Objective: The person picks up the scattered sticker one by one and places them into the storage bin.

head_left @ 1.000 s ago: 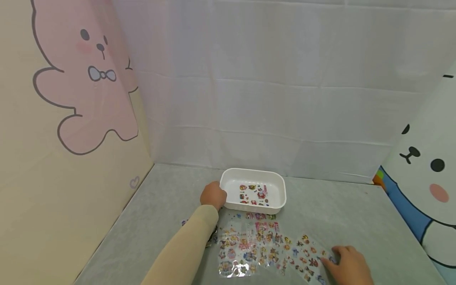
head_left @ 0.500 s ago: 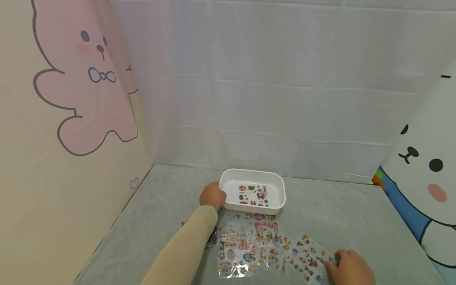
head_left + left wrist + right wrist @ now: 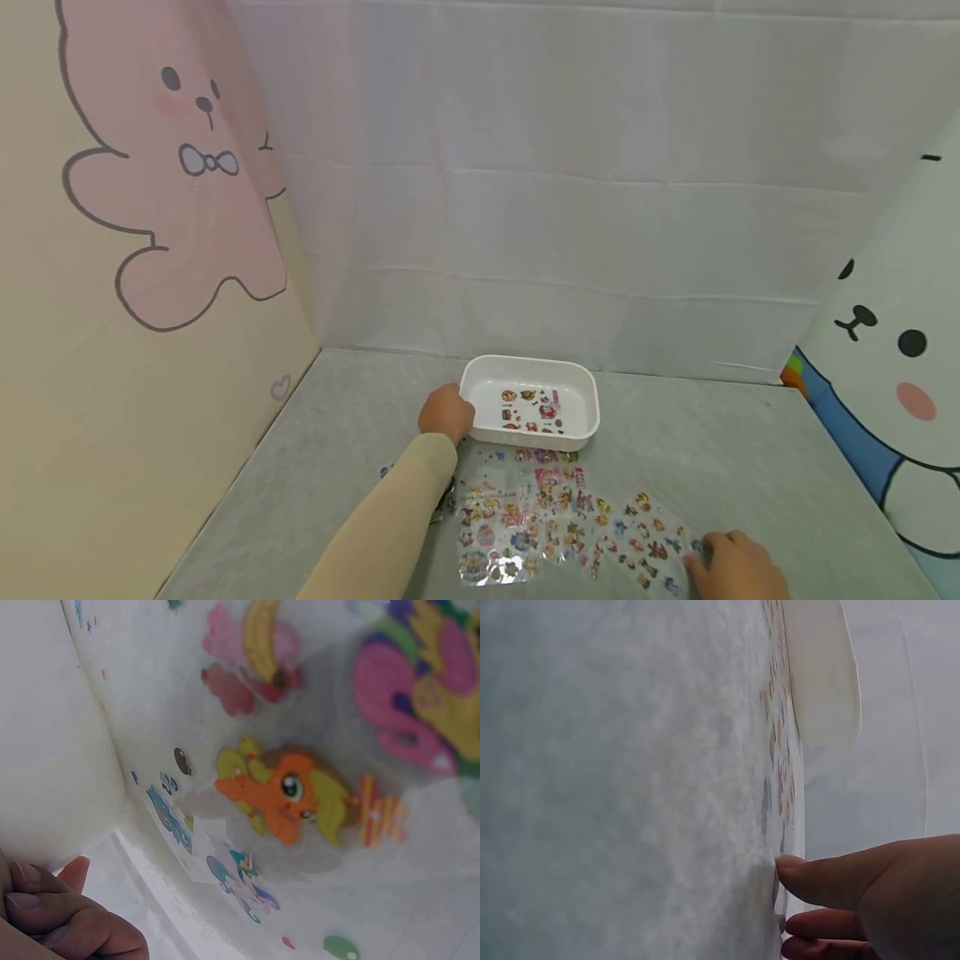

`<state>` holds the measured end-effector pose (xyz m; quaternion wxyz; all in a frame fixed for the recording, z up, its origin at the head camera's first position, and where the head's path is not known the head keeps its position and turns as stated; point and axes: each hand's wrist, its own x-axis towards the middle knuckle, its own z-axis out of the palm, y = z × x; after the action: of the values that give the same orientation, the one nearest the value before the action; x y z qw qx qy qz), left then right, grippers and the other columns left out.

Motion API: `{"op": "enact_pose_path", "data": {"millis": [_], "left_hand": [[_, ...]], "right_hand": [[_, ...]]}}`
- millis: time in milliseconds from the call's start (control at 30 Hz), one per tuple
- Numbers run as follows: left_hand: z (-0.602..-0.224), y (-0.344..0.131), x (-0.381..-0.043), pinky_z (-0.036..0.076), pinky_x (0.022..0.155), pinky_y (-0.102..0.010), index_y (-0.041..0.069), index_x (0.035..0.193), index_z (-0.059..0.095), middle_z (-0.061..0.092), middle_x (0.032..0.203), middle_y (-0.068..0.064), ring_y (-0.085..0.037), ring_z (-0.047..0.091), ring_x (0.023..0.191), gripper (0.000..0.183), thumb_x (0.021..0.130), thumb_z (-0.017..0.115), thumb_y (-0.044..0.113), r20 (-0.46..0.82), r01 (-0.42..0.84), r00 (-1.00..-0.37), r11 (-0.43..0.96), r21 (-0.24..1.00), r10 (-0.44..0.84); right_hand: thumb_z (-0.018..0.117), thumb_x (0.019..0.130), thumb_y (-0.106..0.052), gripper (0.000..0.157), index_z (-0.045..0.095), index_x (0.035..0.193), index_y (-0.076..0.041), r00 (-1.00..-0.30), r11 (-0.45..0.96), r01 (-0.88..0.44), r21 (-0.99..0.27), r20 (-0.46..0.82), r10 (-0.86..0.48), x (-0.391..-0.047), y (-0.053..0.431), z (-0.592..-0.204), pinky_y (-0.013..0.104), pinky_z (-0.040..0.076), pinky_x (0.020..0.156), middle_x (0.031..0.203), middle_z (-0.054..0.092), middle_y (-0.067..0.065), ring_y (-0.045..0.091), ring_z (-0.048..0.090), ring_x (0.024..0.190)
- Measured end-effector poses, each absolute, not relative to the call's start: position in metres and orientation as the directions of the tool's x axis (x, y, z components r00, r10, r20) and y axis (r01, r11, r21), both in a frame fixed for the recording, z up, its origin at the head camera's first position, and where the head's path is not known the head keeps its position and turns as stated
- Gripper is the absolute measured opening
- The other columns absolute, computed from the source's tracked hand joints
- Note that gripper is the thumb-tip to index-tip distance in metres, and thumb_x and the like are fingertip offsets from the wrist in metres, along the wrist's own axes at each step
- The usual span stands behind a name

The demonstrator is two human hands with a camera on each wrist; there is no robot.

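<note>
My left hand (image 3: 446, 412) grips the left rim of a white plastic tray (image 3: 588, 383); in the left wrist view its fingers (image 3: 97, 930) are curled close to the tray's white wall. Colourful stickers on a clear sheet (image 3: 531, 410) lie inside the tray. In front of it, several overlapping clear sticker sheets (image 3: 517, 533) are spread flat on the grey table. My right hand (image 3: 738, 567) touches the right edge of the rightmost sticker sheet (image 3: 648, 542). In the right wrist view the thumb (image 3: 802, 877) and fingertips meet that edge with a gap between them.
Behind the tray hangs a pale cloth backdrop (image 3: 562, 208). A cream wall with a pink bear borders the grey table (image 3: 315, 483) on the left, and a white cartoon animal panel (image 3: 885, 392) on the right. A dark object (image 3: 445, 504) is partly hidden by my left forearm.
My right hand has slid slightly right and toward me along the sheet's edge. The left hand, the tray and the sheets stay in place; the head view has shifted a little.
</note>
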<state>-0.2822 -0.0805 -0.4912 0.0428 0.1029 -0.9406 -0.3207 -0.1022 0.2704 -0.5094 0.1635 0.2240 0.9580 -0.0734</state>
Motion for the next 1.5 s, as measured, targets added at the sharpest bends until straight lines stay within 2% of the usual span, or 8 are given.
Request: {"op": "enact_pose_path", "data": {"millis": [233,533,900,1000,1267,1500], "left_hand": [[-0.495,-0.082,-0.284,0.051,0.069,-0.045,0.005,0.108,0.068,0.068,0.092,-0.008,-0.023,0.062,0.079,0.028,0.084,0.057,0.011,0.002,-0.18,-0.973,0.77,0.612,-0.229],[-0.498,-0.083,-0.285,0.05,0.062,-0.04,0.006,0.106,0.069,0.068,0.087,-0.006,-0.021,0.061,0.074,0.026,0.083,0.057,0.011,0.025,-0.155,-0.977,0.779,0.607,-0.213],[-0.495,-0.082,-0.282,0.051,0.066,-0.042,0.005,0.107,0.068,0.068,0.09,-0.008,-0.022,0.062,0.076,0.026,0.084,0.058,0.012,0.007,-0.176,-0.973,0.769,0.615,-0.229],[-0.496,-0.082,-0.283,0.051,0.066,-0.043,0.005,0.107,0.068,0.068,0.09,-0.008,-0.022,0.062,0.077,0.026,0.084,0.058,0.013,0.01,-0.173,-0.973,0.766,0.619,-0.229],[-0.494,-0.081,-0.283,0.051,0.069,-0.043,0.005,0.111,0.067,0.067,0.094,-0.008,-0.022,0.062,0.08,0.029,0.085,0.057,0.013,0.004,-0.175,-0.974,0.763,0.622,-0.227],[-0.495,-0.08,-0.284,0.051,0.074,-0.045,0.004,0.113,0.066,0.068,0.098,-0.01,-0.024,0.063,0.086,0.031,0.084,0.057,0.013,0.006,-0.178,-0.973,0.764,0.62,-0.232]], "right_hand": [[0.075,0.076,-0.035,0.054,0.06,0.102,0.01,-0.867,0.906,0.407,-0.116,-0.361,0.343,-0.101,0.273,-0.509,0.049,0.045,0.077,0.089,0.055,0.017,0.033,0.054,0.084],[0.075,0.076,-0.034,0.054,0.06,0.102,0.012,-0.895,0.92,0.354,-0.17,-0.346,0.281,-0.099,0.28,-0.51,0.048,0.045,0.075,0.084,0.056,0.015,0.031,0.055,0.08],[0.072,0.081,-0.018,0.041,0.057,0.102,0.013,-0.873,0.866,0.421,-0.271,-0.379,0.306,-0.096,0.274,-0.504,0.044,0.046,0.071,0.084,0.055,0.014,0.026,0.053,0.075],[0.071,0.081,-0.013,0.037,0.057,0.104,0.012,-0.855,0.844,0.464,-0.27,-0.385,0.347,-0.098,0.272,-0.506,0.042,0.046,0.069,0.084,0.054,0.015,0.024,0.051,0.074],[0.07,0.081,-0.013,0.033,0.058,0.101,0.011,-0.847,0.829,0.484,-0.281,-0.389,0.363,-0.106,0.276,-0.509,0.041,0.045,0.069,0.081,0.053,0.015,0.024,0.05,0.073],[0.069,0.079,-0.007,0.025,0.058,0.094,0.009,-0.81,0.767,0.563,-0.308,-0.392,0.437,-0.109,0.272,-0.512,0.036,0.044,0.062,0.079,0.052,0.015,0.023,0.049,0.07]]}}
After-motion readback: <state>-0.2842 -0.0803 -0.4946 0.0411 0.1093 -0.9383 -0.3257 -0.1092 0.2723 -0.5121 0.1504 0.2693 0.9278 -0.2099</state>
